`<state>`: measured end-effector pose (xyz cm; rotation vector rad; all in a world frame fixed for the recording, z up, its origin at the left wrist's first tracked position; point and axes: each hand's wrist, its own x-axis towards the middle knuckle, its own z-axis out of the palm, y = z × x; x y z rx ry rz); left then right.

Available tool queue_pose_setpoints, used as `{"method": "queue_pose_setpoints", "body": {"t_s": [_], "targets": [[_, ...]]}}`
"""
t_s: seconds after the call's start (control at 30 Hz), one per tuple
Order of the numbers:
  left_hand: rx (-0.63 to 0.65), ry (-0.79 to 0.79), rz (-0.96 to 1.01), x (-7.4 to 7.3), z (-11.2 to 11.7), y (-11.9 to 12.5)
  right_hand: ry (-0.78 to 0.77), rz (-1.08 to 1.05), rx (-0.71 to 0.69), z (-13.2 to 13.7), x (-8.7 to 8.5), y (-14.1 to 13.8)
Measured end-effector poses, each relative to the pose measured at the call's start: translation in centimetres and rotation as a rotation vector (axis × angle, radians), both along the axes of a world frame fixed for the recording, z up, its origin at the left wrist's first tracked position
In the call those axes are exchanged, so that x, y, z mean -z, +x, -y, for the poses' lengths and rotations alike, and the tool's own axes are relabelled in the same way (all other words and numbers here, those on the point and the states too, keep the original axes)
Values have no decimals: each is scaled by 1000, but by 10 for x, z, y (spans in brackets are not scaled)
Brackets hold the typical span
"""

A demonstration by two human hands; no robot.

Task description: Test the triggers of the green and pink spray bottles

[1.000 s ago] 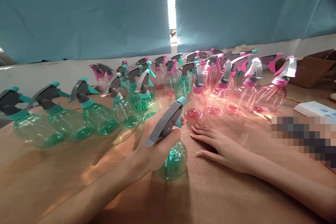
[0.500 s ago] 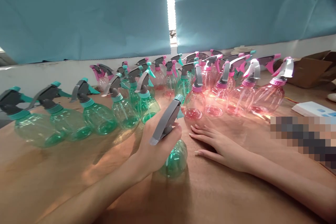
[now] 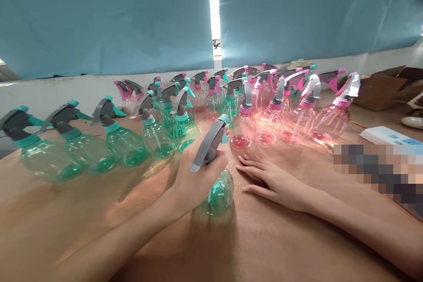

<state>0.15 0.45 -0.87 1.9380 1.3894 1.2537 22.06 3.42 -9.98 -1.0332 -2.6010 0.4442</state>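
Note:
My left hand [image 3: 200,176] is wrapped round the neck of a green spray bottle [image 3: 218,196] with a grey and teal trigger head. That bottle stands near the middle of the table, its neck hidden by my fingers. My right hand [image 3: 269,178] lies flat on the table to the right of it, fingers spread, holding nothing. Just beyond my right fingertips stands a pink spray bottle [image 3: 243,130]. Behind my left hand another green spray bottle [image 3: 186,132] is upright, at the end of a row of green ones.
Several green spray bottles [image 3: 127,145] line the left, several pink ones [image 3: 297,121] the right, with mixed ones behind. At the right are a white and blue box-like object [image 3: 390,135], an open cardboard box [image 3: 386,88] and a blurred-out patch. A blue curtain [image 3: 105,17] hangs behind the wooden table [image 3: 264,246].
The view has shifted slightly, so things on the right appear a little further left. My left hand keeps its hold on the green spray bottle, and my right hand stays flat.

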Motion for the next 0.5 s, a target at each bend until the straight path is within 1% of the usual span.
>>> {"method": "queue_pose_setpoints", "body": {"t_s": [0.13, 0.3, 0.5], "targets": [[39, -30, 46, 0, -1, 1, 10, -20, -14, 6, -7, -6], [54, 2, 65, 0, -2, 1, 13, -148, -17, 22, -16, -19], [51, 41, 72, 0, -2, 4, 86, -269, 11, 41, -29, -40]]}}
